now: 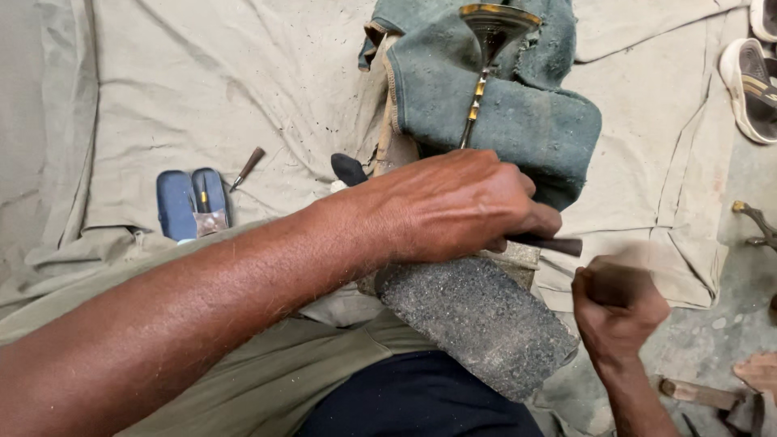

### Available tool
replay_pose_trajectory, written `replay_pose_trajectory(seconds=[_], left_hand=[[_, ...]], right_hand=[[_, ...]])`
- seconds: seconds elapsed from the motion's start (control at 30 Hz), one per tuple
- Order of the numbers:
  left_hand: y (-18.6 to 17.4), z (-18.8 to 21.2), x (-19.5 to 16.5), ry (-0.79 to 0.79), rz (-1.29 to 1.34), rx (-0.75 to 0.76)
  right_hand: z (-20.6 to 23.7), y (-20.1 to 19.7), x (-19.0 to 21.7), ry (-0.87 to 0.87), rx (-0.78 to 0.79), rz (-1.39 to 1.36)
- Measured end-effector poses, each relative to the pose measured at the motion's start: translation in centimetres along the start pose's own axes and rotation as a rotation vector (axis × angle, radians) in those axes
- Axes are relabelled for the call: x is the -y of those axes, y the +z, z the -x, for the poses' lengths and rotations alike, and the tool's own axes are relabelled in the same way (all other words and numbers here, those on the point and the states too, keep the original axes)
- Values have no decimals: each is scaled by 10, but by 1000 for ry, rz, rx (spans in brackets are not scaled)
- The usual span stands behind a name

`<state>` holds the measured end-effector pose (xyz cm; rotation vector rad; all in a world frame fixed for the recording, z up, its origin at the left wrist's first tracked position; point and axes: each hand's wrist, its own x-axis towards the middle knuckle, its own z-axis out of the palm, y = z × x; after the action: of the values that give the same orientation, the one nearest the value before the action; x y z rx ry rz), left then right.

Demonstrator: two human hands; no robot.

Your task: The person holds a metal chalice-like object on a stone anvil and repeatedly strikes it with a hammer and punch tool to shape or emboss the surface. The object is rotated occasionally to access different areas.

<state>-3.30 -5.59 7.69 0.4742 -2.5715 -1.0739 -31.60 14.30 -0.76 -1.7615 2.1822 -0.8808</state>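
My left hand reaches across from the lower left and is closed on a dark rod-like tool, whose end sticks out past my fingers. The hand rests over a rough grey stone block lying on my lap. A brass funnel-shaped cup with a thin banded stem lies on a folded green cloth. The stem runs down under my left hand. My right hand is a blurred fist just right of the block, closed around something brown that is too blurred to name.
A blue open case with small tools and a wooden-handled pick lie on the beige ground sheet at left. Sandals sit at top right, a brass piece at the right edge, and wooden pieces at bottom right.
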Motion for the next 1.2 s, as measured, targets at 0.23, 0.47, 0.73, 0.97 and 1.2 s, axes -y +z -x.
replay_pose_trajectory(seconds=[0.23,0.47,0.73,0.97,1.2], left_hand=[[-10,3,-9,46,2,126],[-4,17,6,-5,91,96],[1,11,28,177,177,-327],[-4,-23,18,-18,87,22],[-7,-37,13,-58,50,200]], right_hand=[[1,4,-17,-392,-69,19],[-8,-7,6,-189,-13,210],[-12,-5,26,205,119,-250],[-2,4,-6,234,97,-227],[6,17,-9,166,-18,-243]])
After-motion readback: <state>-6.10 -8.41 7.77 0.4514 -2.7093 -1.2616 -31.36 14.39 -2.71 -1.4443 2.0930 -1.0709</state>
